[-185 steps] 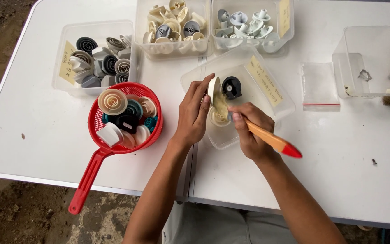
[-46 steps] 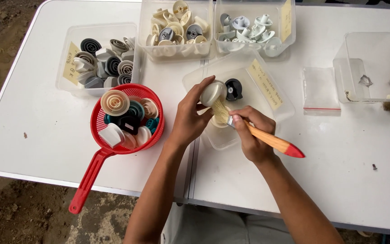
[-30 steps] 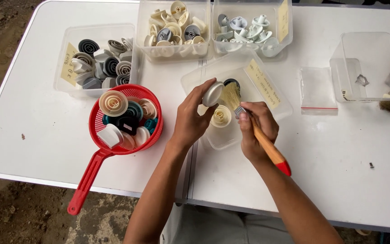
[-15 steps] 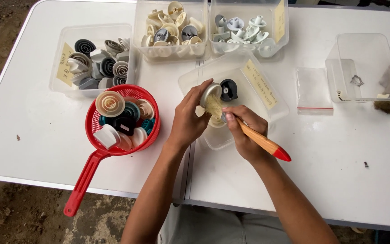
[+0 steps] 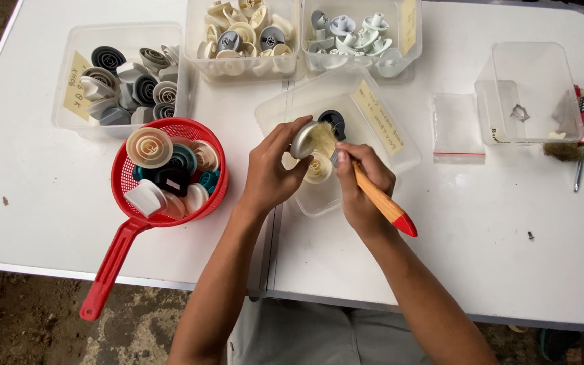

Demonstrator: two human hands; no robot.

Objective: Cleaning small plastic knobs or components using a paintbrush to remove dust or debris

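Keep your left hand [image 5: 270, 172] clamped on the round grey knob [image 5: 303, 138] at frame centre; your right hand [image 5: 361, 186], gripping the wooden-handled brush [image 5: 373, 196], should sweep lightly.

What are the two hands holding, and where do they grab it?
The left hand holds a round grey knob by its rim. The right hand holds a paintbrush by its wooden handle, near the bristles, which touch the knob.
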